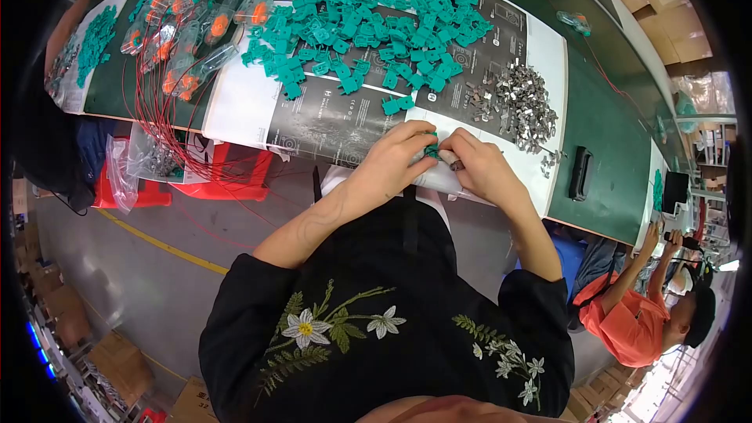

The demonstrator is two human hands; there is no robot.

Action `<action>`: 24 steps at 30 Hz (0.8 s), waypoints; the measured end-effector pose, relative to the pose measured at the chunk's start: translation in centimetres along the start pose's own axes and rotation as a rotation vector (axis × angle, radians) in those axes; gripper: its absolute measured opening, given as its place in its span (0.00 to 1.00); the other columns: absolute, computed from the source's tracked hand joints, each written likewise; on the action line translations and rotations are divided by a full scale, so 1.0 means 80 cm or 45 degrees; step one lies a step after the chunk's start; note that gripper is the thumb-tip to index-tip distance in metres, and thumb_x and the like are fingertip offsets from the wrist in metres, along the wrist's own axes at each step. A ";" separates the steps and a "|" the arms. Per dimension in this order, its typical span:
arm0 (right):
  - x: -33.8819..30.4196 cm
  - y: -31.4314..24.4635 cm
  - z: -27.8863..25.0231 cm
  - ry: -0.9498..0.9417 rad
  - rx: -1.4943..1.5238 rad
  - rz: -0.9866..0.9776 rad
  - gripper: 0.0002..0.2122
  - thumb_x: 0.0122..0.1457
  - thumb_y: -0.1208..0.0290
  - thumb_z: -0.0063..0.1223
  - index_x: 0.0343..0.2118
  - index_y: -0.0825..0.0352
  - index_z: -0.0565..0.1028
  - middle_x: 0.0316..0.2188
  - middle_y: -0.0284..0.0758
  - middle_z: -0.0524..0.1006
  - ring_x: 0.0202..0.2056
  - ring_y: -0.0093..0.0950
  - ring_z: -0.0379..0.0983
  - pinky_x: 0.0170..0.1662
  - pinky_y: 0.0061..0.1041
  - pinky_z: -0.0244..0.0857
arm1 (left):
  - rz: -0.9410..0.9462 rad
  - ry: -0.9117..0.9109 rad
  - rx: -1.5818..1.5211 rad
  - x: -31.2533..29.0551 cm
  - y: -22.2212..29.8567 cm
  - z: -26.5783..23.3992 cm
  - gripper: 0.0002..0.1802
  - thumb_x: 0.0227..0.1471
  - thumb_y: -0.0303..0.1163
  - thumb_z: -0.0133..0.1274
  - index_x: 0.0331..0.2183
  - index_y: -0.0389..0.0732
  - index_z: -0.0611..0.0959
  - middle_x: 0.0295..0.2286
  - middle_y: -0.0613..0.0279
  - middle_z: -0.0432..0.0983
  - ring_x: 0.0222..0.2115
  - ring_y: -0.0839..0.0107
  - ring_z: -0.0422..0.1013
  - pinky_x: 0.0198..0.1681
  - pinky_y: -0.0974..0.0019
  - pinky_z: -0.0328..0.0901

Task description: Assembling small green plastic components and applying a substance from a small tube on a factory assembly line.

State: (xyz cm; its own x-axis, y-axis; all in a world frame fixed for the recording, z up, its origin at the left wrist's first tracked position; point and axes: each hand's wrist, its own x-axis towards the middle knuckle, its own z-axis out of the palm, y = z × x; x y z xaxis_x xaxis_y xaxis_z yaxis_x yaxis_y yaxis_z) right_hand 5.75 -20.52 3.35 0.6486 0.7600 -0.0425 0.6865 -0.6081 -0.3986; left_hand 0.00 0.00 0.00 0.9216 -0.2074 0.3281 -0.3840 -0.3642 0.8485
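Note:
At the near edge of the table, my left hand [393, 161] is closed on a small green plastic part [431, 150], mostly covered by the fingers. My right hand [484, 166] comes close to it from the right, thumb and fingers pinched together. A small dark or metallic bit shows at those fingertips, too small to name. Just beyond my hands lies a loose green plastic part [397, 105]. A large heap of the same green parts [376, 19] spreads farther back. To the right sits a pile of small metal pieces [526, 106].
Clear-and-orange plastic housings [188, 27] with red wires [153, 110] lie at the left. A black handle-shaped object [580, 174] rests on the green table mat [607, 207]. Red plastic stools [227, 180] stand below the table. Another person in an orange shirt [627, 317] works at the right.

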 end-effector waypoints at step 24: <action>-0.017 -0.058 0.112 0.766 0.385 -0.847 0.16 0.38 0.86 0.58 0.09 0.62 0.62 0.13 0.30 0.59 0.19 0.31 0.59 0.32 0.32 0.59 | 0.448 -0.296 0.589 -0.008 0.020 -0.023 0.19 0.39 0.24 0.57 0.39 0.34 0.79 0.48 0.49 0.70 0.41 0.58 0.71 0.41 0.62 0.70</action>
State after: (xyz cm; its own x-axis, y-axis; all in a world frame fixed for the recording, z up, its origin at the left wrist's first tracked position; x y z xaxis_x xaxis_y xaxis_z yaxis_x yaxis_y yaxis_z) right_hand -1.25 -16.69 -2.99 0.2734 0.6319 0.7252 0.9168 0.0568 -0.3952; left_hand -1.12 1.22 1.89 0.7188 -0.5599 0.4121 -0.6952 -0.5824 0.4213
